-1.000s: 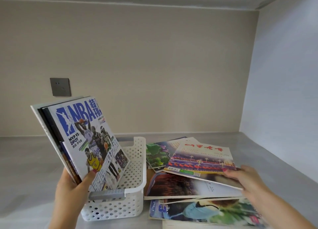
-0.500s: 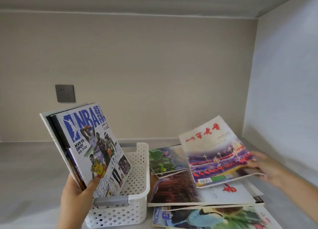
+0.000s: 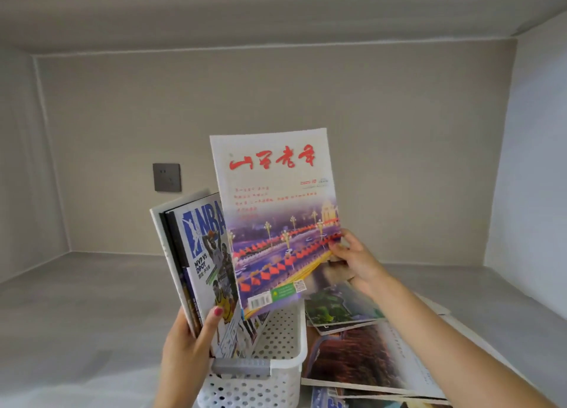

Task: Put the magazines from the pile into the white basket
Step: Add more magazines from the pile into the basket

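Magazines stand tilted in the white basket (image 3: 285, 343), steadied by my left hand (image 3: 187, 343) — my right hand (image 3: 352, 260) pinches a red-titled magazine (image 3: 276, 220) upright above it, beside the pile (image 3: 368, 352).

The basket (image 3: 273, 374) is white plastic, its walls pierced with round holes, with a smooth grey handle strip (image 3: 241, 367) on the near rim. The raised magazine (image 3: 276, 217) has a glossy paper cover; so does the basketball magazine (image 3: 208, 263). The pile (image 3: 368, 355) shows shiny printed covers. The shelf (image 3: 76, 315) looks matt grey. The wall socket (image 3: 167, 177) is dull grey.
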